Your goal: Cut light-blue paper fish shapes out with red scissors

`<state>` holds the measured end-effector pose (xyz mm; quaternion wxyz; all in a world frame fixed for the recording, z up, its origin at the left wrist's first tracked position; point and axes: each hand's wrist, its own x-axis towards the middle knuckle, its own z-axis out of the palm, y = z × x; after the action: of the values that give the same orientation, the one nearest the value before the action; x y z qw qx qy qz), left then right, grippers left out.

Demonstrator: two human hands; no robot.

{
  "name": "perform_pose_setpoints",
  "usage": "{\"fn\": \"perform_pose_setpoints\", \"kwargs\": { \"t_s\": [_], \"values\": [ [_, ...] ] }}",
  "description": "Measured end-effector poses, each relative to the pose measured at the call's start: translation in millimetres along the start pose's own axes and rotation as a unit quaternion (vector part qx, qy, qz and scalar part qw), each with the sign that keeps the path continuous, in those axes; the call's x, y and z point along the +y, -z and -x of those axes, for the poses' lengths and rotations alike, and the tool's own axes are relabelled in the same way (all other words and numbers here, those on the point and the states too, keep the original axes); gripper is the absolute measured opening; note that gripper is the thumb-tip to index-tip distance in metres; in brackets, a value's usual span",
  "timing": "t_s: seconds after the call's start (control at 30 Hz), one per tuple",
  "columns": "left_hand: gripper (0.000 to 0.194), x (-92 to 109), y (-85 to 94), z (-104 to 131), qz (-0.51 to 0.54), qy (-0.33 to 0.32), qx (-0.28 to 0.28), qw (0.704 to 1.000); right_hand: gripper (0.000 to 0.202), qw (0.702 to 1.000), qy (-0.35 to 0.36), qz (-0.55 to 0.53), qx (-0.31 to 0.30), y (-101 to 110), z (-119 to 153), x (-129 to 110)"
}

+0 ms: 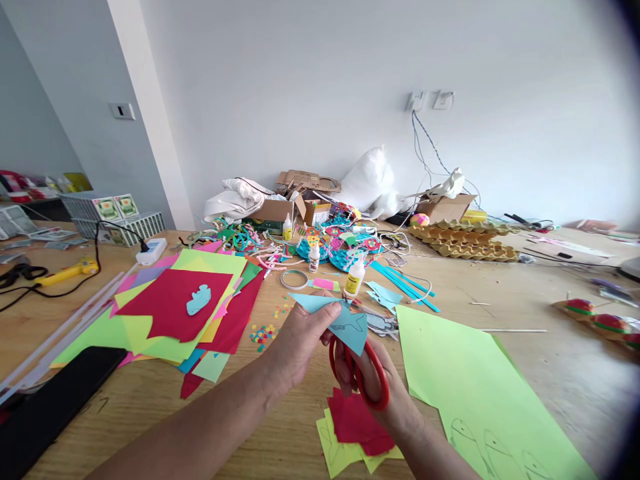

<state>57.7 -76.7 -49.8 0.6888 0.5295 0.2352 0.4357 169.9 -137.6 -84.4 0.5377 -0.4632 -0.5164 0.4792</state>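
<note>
My left hand point(303, 337) pinches a small piece of blue paper point(357, 333) above the table, thumb on top. A fish-like outline with a forked tail is drawn on the paper in dark lines. Fingers of my right hand point(395, 383) are through the loops of red-handled scissors point(384, 390), just below the paper. The blades are mostly hidden by the paper, so I cannot tell whether they touch it. Under my right hand lie red paper pieces point(357, 420) on top of yellow-green ones point(327, 443).
Coloured sheets point(165, 300) with a blue cutout point(199, 300) lie at left, near a black phone-like slab point(65, 407). A light green sheet point(465, 360) bears drawn fish shapes at right. Glue bottles point(354, 277), a tape roll point(294, 279) and egg trays point(465, 240) stand farther back.
</note>
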Motion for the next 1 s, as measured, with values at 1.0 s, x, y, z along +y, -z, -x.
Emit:
{"fn": "perform_pose_setpoints", "kwargs": {
  "t_s": [1.0],
  "values": [
    [0.028, 2.2, -6.5, 4.3, 0.023, 0.003, 0.002, 1.0, 0.04, 1.0, 0.018, 0.016, 0.018, -2.6, 1.7, -3.6]
  ]
}}
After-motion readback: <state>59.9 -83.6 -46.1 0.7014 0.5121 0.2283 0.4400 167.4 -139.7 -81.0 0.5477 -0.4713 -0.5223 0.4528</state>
